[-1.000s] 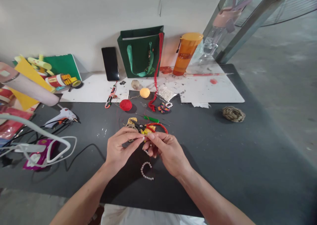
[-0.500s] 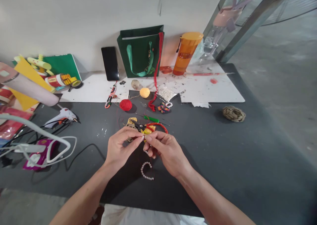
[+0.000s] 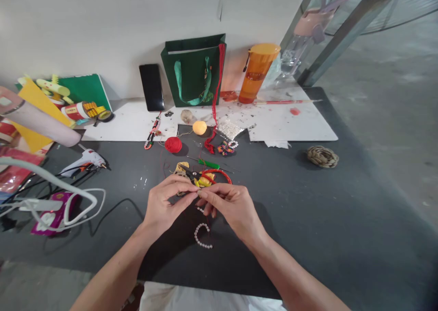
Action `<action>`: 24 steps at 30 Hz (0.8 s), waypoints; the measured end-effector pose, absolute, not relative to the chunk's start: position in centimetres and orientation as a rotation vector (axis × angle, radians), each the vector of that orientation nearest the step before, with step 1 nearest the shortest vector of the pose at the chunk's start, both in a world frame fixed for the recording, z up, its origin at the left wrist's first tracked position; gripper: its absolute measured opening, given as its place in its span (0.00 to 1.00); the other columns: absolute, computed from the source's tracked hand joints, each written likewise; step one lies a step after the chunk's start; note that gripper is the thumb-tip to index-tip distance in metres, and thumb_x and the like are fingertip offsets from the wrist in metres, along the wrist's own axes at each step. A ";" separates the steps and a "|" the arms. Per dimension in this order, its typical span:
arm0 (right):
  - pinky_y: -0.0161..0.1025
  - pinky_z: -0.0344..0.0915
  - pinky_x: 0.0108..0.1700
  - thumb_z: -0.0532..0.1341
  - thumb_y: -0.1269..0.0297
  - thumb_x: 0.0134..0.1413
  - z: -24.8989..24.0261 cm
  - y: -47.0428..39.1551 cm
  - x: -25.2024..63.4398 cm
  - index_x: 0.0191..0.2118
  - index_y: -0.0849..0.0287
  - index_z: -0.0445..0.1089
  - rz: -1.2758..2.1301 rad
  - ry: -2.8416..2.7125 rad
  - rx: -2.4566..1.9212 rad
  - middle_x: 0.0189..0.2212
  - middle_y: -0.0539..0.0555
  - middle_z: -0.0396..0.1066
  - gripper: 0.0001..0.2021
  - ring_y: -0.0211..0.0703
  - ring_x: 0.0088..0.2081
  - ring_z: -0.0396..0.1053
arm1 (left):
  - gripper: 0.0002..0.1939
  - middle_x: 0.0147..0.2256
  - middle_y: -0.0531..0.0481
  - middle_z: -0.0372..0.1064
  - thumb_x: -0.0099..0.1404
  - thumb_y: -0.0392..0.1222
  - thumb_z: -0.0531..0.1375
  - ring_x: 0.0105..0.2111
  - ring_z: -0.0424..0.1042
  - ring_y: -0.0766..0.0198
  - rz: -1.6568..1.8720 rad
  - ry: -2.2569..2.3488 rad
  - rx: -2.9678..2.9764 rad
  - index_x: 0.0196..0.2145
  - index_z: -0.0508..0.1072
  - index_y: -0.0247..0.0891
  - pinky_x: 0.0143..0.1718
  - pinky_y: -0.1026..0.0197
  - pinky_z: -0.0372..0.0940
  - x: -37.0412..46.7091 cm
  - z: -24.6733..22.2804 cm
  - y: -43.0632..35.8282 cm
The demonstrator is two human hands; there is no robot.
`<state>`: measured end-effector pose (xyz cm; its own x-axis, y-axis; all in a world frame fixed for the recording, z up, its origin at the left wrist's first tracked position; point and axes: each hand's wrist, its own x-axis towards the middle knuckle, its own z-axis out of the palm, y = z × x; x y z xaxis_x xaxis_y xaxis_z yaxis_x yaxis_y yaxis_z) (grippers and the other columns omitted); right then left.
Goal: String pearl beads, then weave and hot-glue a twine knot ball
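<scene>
My left hand (image 3: 168,199) is closed in a pinch, thumb against forefinger; a small pearl bead showed at these tips a moment ago and is mostly covered now. Touching it from the other side, my right hand (image 3: 228,206) pinches too, its lower fingers curled around a beaded thread. A few of its pearl beads (image 3: 200,209) peek out under those fingers. Below, more of the pearl bead string (image 3: 201,243) lies curved on the dark table, with thin reddish thread beside it. Just beyond my fingertips are red-handled scissors (image 3: 219,173) and a green-handled hook (image 3: 209,164).
Behind lie a red yarn ball (image 3: 173,144), a yellow ball (image 3: 200,127) and a bag of pearl beads (image 3: 230,128). A green paper bag (image 3: 191,80), phone (image 3: 152,87) and orange bottle (image 3: 257,76) stand at the wall. Left is a glue gun (image 3: 89,159); right, a rope coil (image 3: 322,157).
Both hands stay together in nearly the same place. The fingertips have drawn closer, covering the white bead that showed between them. The string on the table has not visibly moved.
</scene>
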<state>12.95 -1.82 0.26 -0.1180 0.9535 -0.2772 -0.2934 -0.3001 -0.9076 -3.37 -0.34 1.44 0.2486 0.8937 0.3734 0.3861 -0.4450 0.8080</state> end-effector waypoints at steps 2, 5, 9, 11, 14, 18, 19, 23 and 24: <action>0.30 0.61 0.18 0.70 0.51 0.41 0.3 -1.8 13.0 0.23 0.59 0.77 1.645 -0.875 -1.106 0.19 0.52 0.75 0.14 0.33 0.17 0.67 | 0.04 0.30 0.48 0.75 0.58 0.33 0.63 0.29 0.74 0.65 1.146 1.158 1.927 0.30 0.78 0.39 0.31 0.64 0.70 -3.4 1.5 -0.3; 0.30 0.62 0.19 0.66 0.48 0.47 0.4 -1.8 13.1 0.25 0.60 0.77 1.689 -0.878 -1.053 0.19 0.53 0.74 0.18 0.34 0.18 0.68 | 0.03 0.29 0.48 0.75 0.58 0.34 0.64 0.29 0.74 0.65 1.147 1.149 1.865 0.30 0.78 0.39 0.31 0.64 0.69 -3.4 1.4 -0.3; 0.30 0.63 0.19 0.66 0.48 0.47 0.7 -1.8 13.2 0.26 0.61 0.77 1.692 -0.884 -1.046 0.20 0.54 0.75 0.18 0.34 0.19 0.68 | 0.03 0.29 0.47 0.75 0.58 0.36 0.64 0.29 0.73 0.64 1.147 1.166 1.814 0.30 0.79 0.39 0.32 0.63 0.69 -3.4 1.2 -0.2; 0.30 0.63 0.20 0.67 0.50 0.45 0.7 -1.8 13.2 0.25 0.61 0.77 1.702 -0.881 -1.047 0.22 0.54 0.76 0.16 0.33 0.19 0.68 | 0.03 0.29 0.47 0.75 0.59 0.37 0.64 0.29 0.73 0.64 1.145 1.171 1.802 0.30 0.79 0.39 0.32 0.63 0.69 -3.5 1.2 -0.3; 0.30 0.64 0.20 0.69 0.53 0.43 0.6 -1.8 13.2 0.27 0.60 0.77 1.719 -0.855 -1.041 0.22 0.53 0.76 0.14 0.33 0.19 0.68 | 0.03 0.30 0.48 0.74 0.59 0.37 0.64 0.30 0.73 0.65 1.141 1.181 1.797 0.30 0.79 0.39 0.33 0.64 0.69 -3.5 1.1 -0.3; 0.29 0.64 0.20 0.70 0.54 0.42 0.4 -1.8 13.1 0.26 0.60 0.77 1.722 -0.843 -1.035 0.21 0.52 0.75 0.13 0.33 0.19 0.68 | 0.03 0.30 0.47 0.75 0.59 0.38 0.64 0.30 0.73 0.64 1.118 1.165 1.789 0.31 0.80 0.40 0.33 0.63 0.69 -3.6 1.1 -0.2; 0.30 0.64 0.20 0.70 0.54 0.43 0.4 -1.8 13.1 0.26 0.60 0.76 1.719 -0.844 -1.036 0.21 0.52 0.75 0.13 0.33 0.19 0.68 | 0.04 0.30 0.47 0.75 0.59 0.38 0.64 0.30 0.73 0.64 1.110 1.154 1.784 0.31 0.80 0.40 0.33 0.63 0.70 -3.6 1.1 -0.2; 0.30 0.63 0.20 0.69 0.53 0.44 0.5 -1.8 13.0 0.26 0.61 0.76 1.707 -0.856 -1.041 0.21 0.52 0.75 0.14 0.33 0.19 0.68 | 0.04 0.30 0.47 0.75 0.59 0.40 0.64 0.30 0.73 0.64 1.078 1.138 1.735 0.31 0.80 0.39 0.33 0.62 0.69 -3.7 1.2 -0.1; 0.30 0.63 0.20 0.69 0.53 0.45 0.5 -1.8 13.0 0.25 0.61 0.76 1.706 -0.860 -1.041 0.21 0.52 0.75 0.14 0.33 0.19 0.68 | 0.04 0.30 0.47 0.75 0.59 0.40 0.64 0.29 0.73 0.64 1.074 1.137 1.717 0.30 0.79 0.39 0.32 0.62 0.69 -3.7 1.2 -0.1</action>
